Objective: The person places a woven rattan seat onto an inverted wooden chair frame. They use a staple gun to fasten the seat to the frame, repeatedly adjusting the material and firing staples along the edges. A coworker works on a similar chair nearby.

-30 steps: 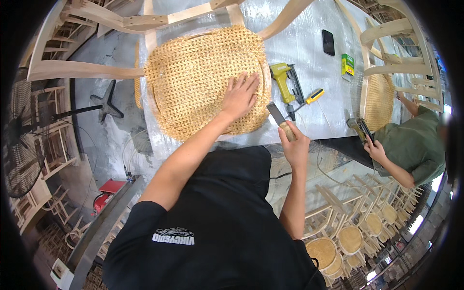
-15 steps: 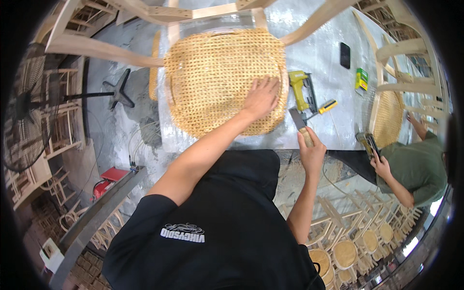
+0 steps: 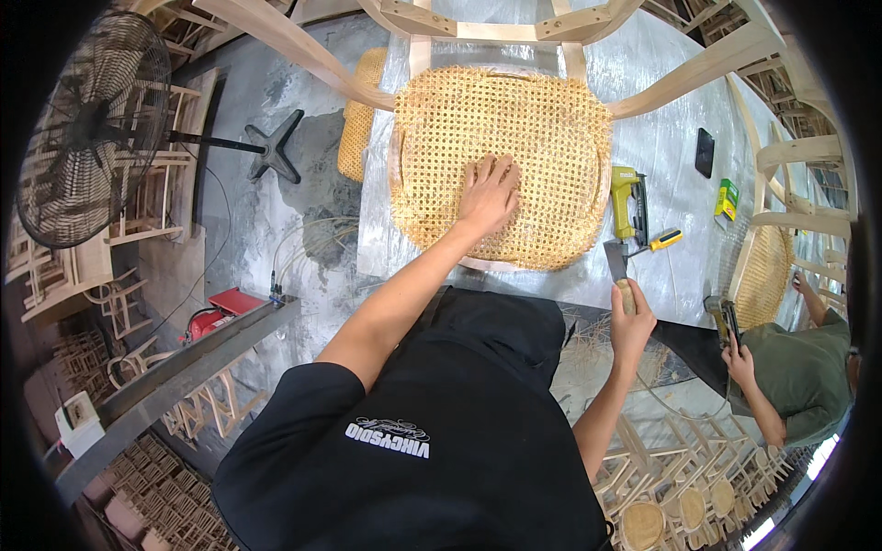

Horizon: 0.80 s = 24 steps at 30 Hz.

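Scanning L to R: a big black fan (image 3: 92,129) stood far left, w/ stacked wooden frames (image 3: 138,197) behind it and a red box (image 3: 220,315) on the floor near a grey beam (image 3: 175,367).

Centre: the left hand (image 3: 490,193) lay palm-down, fingers spread, flat on the cane seat (image 3: 501,165), gripping nothing, just pressing. The seat sat in a pale chair frame (image 3: 496,28) on a table (image 3: 671,129) covered in silvery sheet, straight ahead of the person. A 2nd cane panel (image 3: 360,119) showed at the table's left edge, partly hidden by the frame.

Right of that: the right hand (image 3: 632,321) was closed round the handle of a scraper (image 3: 616,262), blade up, held just off the seat's near-right edge, not touching it. On the table beside it lay a yellow stapler (image 3: 627,197) and a yellow-handled tool (image 3: 663,241), both untouched.

Judgement on doing it well: keep the left palm firm so the weave stays flat and doesn't creep, bring the blade in low along the rim, work in short strokes away from the pressing fingers, and don't dig into the strands.

Pkgs/labels: a small green-and-yellow box (image 3: 727,197), rectangular, sat on the table's right part, near a dark phone (image 3: 705,151) lying flat. Print on it too small to tell.

Far right: a co-worker in green (image 3: 804,376) held a dark tool (image 3: 726,317) beside another cane chair (image 3: 767,275). More small chairs (image 3: 684,487) stacked below.
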Available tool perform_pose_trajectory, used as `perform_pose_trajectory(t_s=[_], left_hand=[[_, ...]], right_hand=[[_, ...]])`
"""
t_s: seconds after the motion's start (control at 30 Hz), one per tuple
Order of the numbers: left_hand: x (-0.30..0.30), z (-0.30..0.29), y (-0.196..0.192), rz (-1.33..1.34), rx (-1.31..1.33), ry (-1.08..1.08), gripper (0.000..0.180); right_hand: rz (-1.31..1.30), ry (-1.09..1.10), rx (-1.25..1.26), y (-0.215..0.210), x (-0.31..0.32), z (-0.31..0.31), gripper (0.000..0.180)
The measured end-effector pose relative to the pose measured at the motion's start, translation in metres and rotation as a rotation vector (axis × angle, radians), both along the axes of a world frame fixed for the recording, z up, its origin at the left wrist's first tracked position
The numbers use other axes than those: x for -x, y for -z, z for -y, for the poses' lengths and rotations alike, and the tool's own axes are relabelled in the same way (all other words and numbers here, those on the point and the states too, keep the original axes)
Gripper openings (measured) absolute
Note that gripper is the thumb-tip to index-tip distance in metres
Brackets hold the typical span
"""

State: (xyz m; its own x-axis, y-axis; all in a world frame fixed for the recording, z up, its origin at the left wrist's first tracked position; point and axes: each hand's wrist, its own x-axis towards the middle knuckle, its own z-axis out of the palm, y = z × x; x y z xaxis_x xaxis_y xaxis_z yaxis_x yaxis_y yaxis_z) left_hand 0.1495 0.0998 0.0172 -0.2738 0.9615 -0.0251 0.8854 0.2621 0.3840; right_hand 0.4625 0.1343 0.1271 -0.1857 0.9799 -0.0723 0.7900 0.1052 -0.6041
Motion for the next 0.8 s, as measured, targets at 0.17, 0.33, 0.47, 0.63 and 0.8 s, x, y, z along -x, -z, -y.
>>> perform_pose_trajectory(t_s=[0.17, 0.33, 0.47, 0.63, 0.8], left_hand=[[0.005, 0.004, 0.002, -0.042, 0.0, -0.042, 0.051], [0.02, 0.02, 0.005, -0.083, -0.006, -0.068, 0.052], [0.018, 0.008, -0.003, -0.111, 0.102, -0.046, 0.05], [0.011, 0.016, 0.005, -0.113, -0.061, -0.029, 0.044], [0.02, 0.017, 0.0, 0.017, -0.104, -0.002, 0.04]], right_hand=[[-0.024, -0.019, 0.024, -0.003, 0.016, 0.003, 0.036], [-0.063, -0.037, -0.018, 0.0, 0.019, 0.009, 0.036], [-0.03, -0.028, -0.022, 0.005, 0.022, 0.015, 0.036], [-0.009, -0.042, 0.017, 0.001, 0.038, 0.018, 0.036], [-0.074, -0.09, 0.019, 0.011, 0.055, 0.017, 0.037]])
